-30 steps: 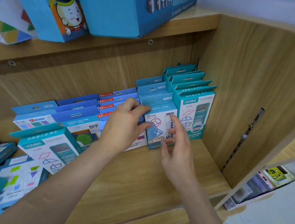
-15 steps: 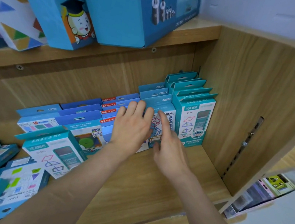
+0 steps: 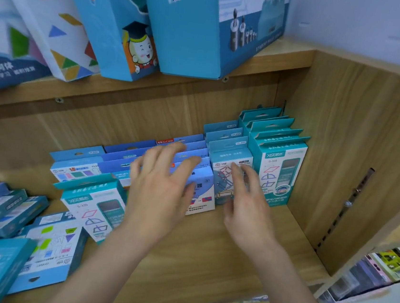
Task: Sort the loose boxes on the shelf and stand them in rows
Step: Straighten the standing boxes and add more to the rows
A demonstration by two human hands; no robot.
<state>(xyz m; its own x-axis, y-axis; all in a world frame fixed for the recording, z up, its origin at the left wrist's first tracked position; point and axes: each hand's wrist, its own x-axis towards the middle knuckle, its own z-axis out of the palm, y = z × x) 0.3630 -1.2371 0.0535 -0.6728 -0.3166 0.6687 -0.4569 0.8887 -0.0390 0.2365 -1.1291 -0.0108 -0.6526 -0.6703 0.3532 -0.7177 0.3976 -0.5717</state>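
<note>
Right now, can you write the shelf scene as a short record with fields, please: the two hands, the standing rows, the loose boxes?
left hand: fingers spread, in front of the blue box row
right hand: fingers relaxed, in front of the cube-picture box row, holding nothing
far right row: teal XISE boxes, upright, beside the side wall
leaning box: one teal XISE pack, tilted, left of the hands
loose boxes: lying flat in a heap at the shelf's left end
upper shelf: large blue cartons

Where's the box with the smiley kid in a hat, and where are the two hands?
cartoon box [image 3: 141, 51], head view, on the drawn face.
left hand [image 3: 159, 191], head view, back of the hand.
right hand [image 3: 248, 206], head view, back of the hand.
</note>
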